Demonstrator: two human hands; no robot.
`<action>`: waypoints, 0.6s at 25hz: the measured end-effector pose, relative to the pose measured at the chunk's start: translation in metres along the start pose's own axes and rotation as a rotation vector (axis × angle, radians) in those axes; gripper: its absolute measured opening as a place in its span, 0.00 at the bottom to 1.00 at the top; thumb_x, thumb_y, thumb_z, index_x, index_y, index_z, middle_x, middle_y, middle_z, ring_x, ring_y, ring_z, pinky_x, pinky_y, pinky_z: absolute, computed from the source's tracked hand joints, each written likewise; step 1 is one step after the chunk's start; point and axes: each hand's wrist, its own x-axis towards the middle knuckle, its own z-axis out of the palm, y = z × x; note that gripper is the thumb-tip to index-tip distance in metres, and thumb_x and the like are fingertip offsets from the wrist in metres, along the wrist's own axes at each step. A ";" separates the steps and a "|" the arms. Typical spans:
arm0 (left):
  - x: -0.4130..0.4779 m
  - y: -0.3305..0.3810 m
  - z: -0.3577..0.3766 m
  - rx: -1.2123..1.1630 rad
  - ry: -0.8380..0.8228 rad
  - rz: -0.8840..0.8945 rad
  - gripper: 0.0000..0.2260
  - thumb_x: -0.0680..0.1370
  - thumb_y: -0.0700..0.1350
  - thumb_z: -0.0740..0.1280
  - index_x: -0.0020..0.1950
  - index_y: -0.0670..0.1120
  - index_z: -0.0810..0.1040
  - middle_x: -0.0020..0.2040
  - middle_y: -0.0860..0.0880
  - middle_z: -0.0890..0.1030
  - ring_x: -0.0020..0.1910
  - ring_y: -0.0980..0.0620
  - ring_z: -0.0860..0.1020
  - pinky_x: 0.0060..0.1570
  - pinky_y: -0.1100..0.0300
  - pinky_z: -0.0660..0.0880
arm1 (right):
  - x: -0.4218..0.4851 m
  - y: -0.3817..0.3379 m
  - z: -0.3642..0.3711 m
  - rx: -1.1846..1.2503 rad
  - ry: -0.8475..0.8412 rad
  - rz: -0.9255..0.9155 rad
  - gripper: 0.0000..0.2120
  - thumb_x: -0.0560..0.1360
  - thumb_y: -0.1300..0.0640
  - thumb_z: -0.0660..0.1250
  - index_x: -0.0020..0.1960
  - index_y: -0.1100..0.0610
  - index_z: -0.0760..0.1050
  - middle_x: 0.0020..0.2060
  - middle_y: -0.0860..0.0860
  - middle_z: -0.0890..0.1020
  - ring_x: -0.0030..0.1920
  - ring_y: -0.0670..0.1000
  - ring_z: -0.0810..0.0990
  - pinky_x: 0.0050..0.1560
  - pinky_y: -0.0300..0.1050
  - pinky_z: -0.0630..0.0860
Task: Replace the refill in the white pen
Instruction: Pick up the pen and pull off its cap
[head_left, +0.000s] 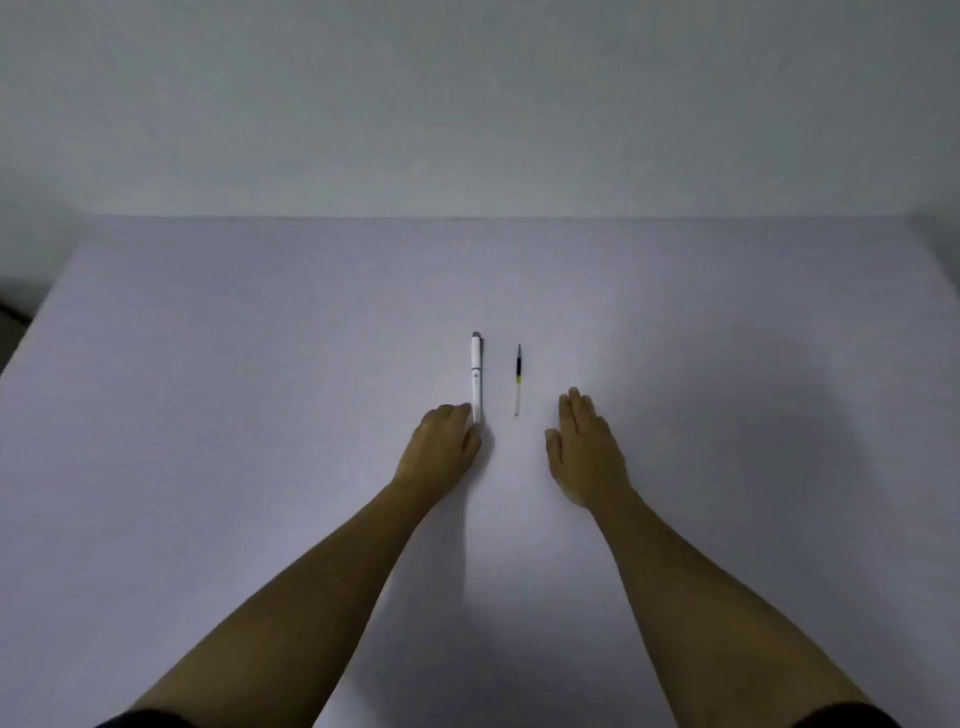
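My left hand curls its fingers on the white pen's near end. My right hand lies flat, fingers straight, near the refill.

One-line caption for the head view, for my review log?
Left hand touches the near end of the white pen; spare refill lies beside it, right hand open on the table.

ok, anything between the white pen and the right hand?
Yes, in the head view the loose refill lies on the table between the white pen and the right hand, parallel to the pen, touching neither.
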 end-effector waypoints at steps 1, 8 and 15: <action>0.011 0.001 0.006 -0.008 0.036 -0.014 0.10 0.78 0.41 0.58 0.52 0.36 0.74 0.48 0.37 0.78 0.46 0.39 0.75 0.46 0.49 0.74 | 0.003 0.002 0.008 -0.005 0.017 0.007 0.27 0.81 0.52 0.50 0.75 0.62 0.50 0.77 0.58 0.53 0.77 0.55 0.51 0.75 0.50 0.51; 0.053 0.004 0.024 -0.064 0.206 -0.167 0.13 0.78 0.46 0.60 0.50 0.36 0.74 0.47 0.37 0.77 0.44 0.40 0.76 0.44 0.49 0.74 | 0.003 0.009 0.031 -0.029 0.161 0.007 0.28 0.78 0.50 0.51 0.75 0.60 0.52 0.76 0.56 0.56 0.77 0.55 0.54 0.74 0.50 0.50; 0.080 0.010 0.030 -0.118 0.210 -0.325 0.09 0.78 0.43 0.59 0.51 0.37 0.69 0.46 0.36 0.78 0.42 0.38 0.77 0.38 0.51 0.72 | 0.002 0.009 0.033 -0.024 0.174 0.011 0.29 0.77 0.48 0.49 0.75 0.59 0.52 0.76 0.55 0.57 0.76 0.54 0.54 0.74 0.49 0.51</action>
